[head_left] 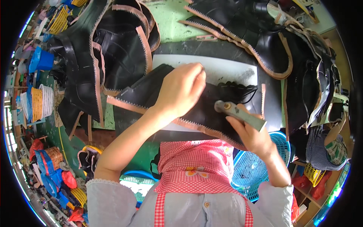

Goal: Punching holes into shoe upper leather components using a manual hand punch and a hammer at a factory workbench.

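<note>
A black leather piece (204,113) with a tan, zigzag-stitched edge lies across a white board (227,68) in front of me. My left hand (181,90) rests on it with curled fingers; whatever they grip is hidden. My right hand (247,132) is closed round the handle of a hammer (245,117), whose grey metal head is over the leather's right part. Beside the hammer head, the leather has a scalloped edge and a thin black loop. The handle is mostly hidden under the head and my fingers.
Stacked black leather pieces (121,49) with tan edges lie at the far left, and more leather pieces (261,45) at the far right. A blue basket (244,166) stands below the work surface, near my right arm. Another person (327,147) is at the right rim.
</note>
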Demonstrator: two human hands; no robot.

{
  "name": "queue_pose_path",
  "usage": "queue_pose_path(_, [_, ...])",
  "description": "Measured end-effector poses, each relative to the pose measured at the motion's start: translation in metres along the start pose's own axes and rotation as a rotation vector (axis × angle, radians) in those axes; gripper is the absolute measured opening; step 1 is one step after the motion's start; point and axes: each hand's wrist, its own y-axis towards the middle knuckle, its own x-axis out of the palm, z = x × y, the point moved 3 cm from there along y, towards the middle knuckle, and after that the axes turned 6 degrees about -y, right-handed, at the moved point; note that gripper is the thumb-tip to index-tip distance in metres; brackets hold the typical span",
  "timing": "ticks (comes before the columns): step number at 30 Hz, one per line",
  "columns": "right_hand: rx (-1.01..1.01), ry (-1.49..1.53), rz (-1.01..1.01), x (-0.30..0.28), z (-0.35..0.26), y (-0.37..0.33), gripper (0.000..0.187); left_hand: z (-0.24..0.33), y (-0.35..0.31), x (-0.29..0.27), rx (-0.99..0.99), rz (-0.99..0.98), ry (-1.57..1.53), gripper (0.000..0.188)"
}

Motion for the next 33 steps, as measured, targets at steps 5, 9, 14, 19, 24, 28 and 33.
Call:
queue_pose_path(5, [-0.157, -0.127, 0.053, 0.005, -0.004, -0.005, 0.015, 0.002, -0.002, 0.01, 0.133, -0.077, 0.667, 0.041])
queue_pose_path(9, [0.003, 0.028, 0.055, -0.018, 0.0, 0.003, 0.017, 0.005, -0.001, -0.048, 0.231, -0.067, 0.398, 0.034])
queue_pose_path(14, [-0.034, -0.097, 0.522, -0.068, 0.029, 0.031, 0.012, 0.041, -0.026, -0.23, 0.126, 0.655, 0.478, 0.04])
queue_pose_path(19, [-0.304, -0.648, 0.631, -0.077, 0.08, 0.102, 0.034, -0.08, -0.073, -0.345, -0.131, 0.777, 0.771, 0.05])
queue_pose_path(24, [-0.137, -0.76, 0.314, -0.076, 0.136, 0.132, 0.022, -0.097, -0.074, -0.278, 0.163, 0.755, 0.918, 0.019])
queue_pose_path(28, [-0.15, -0.525, 0.414, -0.105, 0.105, 0.13, 0.01, -0.125, -0.053, -0.244, 0.056, 0.553, 0.822, 0.021])
queue_pose_path(33, [-0.181, -0.346, 0.611, -0.123, 0.066, 0.098, 0.021, -0.136, -0.036, -0.233, 0.007, 0.593, 0.79, 0.018])
